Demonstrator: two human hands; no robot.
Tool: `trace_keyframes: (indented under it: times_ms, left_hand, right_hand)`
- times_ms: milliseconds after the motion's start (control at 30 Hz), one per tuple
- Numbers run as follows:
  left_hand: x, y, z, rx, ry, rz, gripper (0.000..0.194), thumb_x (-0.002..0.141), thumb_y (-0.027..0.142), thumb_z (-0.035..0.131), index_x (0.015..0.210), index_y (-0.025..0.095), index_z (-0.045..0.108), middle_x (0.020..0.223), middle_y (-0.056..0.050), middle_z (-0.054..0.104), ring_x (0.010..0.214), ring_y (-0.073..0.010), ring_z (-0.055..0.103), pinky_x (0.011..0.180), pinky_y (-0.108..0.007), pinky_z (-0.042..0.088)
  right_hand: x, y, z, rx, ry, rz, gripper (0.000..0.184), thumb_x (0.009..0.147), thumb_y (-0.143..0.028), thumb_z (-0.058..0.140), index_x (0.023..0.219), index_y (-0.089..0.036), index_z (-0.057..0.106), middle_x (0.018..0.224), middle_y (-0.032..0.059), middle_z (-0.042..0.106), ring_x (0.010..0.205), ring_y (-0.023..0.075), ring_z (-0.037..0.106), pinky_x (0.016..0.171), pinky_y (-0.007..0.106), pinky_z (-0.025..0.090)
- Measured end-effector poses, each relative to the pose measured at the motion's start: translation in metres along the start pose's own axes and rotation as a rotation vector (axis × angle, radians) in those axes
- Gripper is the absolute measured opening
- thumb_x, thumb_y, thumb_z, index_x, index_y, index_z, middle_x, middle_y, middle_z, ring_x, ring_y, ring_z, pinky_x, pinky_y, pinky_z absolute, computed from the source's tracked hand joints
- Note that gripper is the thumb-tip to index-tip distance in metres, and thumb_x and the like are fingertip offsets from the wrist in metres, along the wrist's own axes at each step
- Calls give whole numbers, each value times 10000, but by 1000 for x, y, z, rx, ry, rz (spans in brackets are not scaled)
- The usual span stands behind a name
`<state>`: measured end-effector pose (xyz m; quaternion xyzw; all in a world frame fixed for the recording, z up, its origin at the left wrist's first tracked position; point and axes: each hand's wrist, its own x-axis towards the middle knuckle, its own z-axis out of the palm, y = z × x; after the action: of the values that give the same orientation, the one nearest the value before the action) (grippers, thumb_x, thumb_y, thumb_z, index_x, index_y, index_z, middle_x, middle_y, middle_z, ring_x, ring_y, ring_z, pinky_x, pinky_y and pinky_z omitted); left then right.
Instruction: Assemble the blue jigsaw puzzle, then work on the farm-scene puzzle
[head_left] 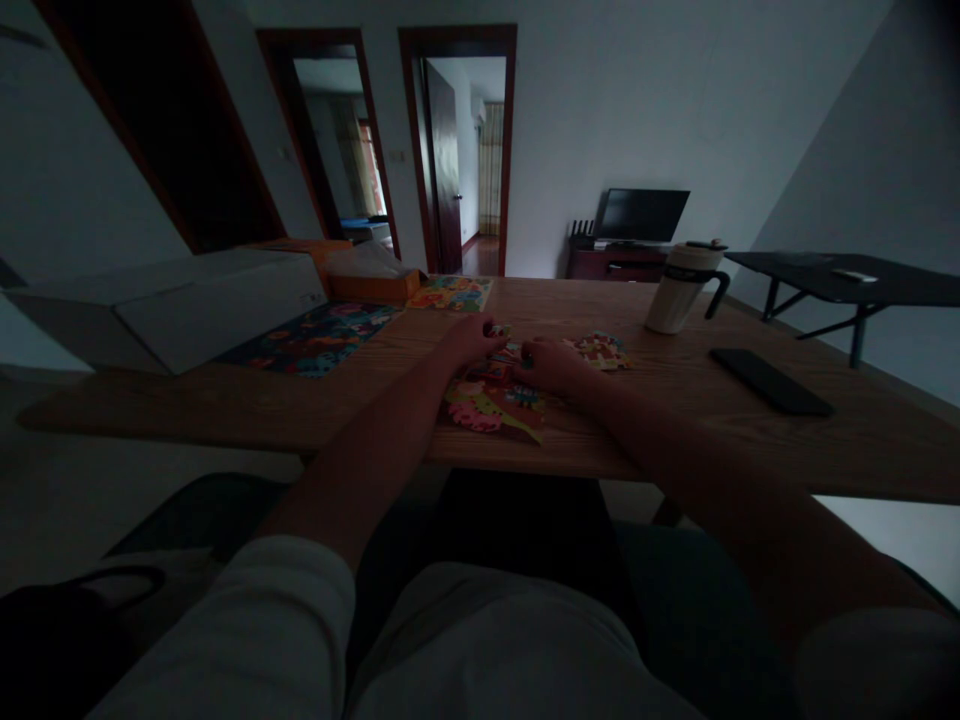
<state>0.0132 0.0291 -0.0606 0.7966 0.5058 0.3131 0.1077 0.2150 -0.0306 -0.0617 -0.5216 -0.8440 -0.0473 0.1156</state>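
Note:
A partly joined jigsaw puzzle (487, 412) with a pink and yellow-green picture lies near the front edge of the wooden table. At its far side, my left hand (471, 340) has curled fingers closed at a small pale puzzle piece (501, 331). Close by on the right, my right hand (553, 366) bends over the puzzle's upper edge, its fingers pinched together; whatever they hold is hidden. More pieces lie between the two hands. Beyond my right hand rests a pile of loose puzzle pieces (604, 350). The dim light blurs small details.
On the left stand a white box (217, 290) and an orange box (375, 286) with clear plastic. Near them lie a dark picture sheet (322, 338) and a bright one (454, 293). To the right are a cream mug (681, 290) and a black phone-like slab (769, 380) on the table (697, 440).

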Motion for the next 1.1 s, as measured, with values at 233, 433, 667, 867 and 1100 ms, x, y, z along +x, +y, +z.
trace_keyframes:
  times_ms: [233, 433, 667, 867, 1100]
  left_hand:
    - [0, 2, -1, -4, -21, 1, 264, 810, 413, 728, 771, 218, 554, 755, -18, 563, 709, -194, 503, 672, -325, 382]
    - [-2, 4, -1, -57, -14, -11, 295, 786, 404, 747, 740, 227, 516, 743, -12, 540, 697, -191, 472, 664, -323, 341]
    - [-2, 4, -1, -36, -15, -16, 299, 779, 409, 742, 733, 229, 507, 748, -9, 545, 715, -194, 482, 665, -318, 357]
    - [-1, 1, 0, -55, -15, -14, 280, 772, 404, 747, 738, 227, 532, 759, -25, 554, 762, -211, 511, 700, -325, 395]
    - [-2, 1, -1, -42, -5, 19, 264, 771, 375, 759, 747, 220, 547, 782, -30, 586, 734, -199, 519, 681, -325, 415]
  right_hand:
    - [-1, 2, -3, 2, -53, 60, 602, 909, -677, 520, 1118, -148, 717, 1034, 215, 746, 969, 373, 697, 878, 471, 495]
    - [-4, 0, -5, -18, -34, 32, 580, 962, -612, 466, 1162, -127, 711, 1156, 235, 706, 1022, 375, 681, 896, 460, 489]
    - [-6, 2, -5, -12, -48, -34, 599, 990, -614, 402, 1209, -146, 707, 1158, 217, 694, 1021, 375, 676, 874, 448, 485]
    - [0, 12, -1, 94, -64, -22, 599, 1003, -633, 395, 1165, -169, 738, 1166, 202, 707, 1028, 349, 680, 924, 435, 480]
    - [1, 45, -24, 391, -367, -99, 491, 809, -560, 756, 1214, -282, 758, 1257, 79, 722, 1109, 294, 674, 969, 377, 507]
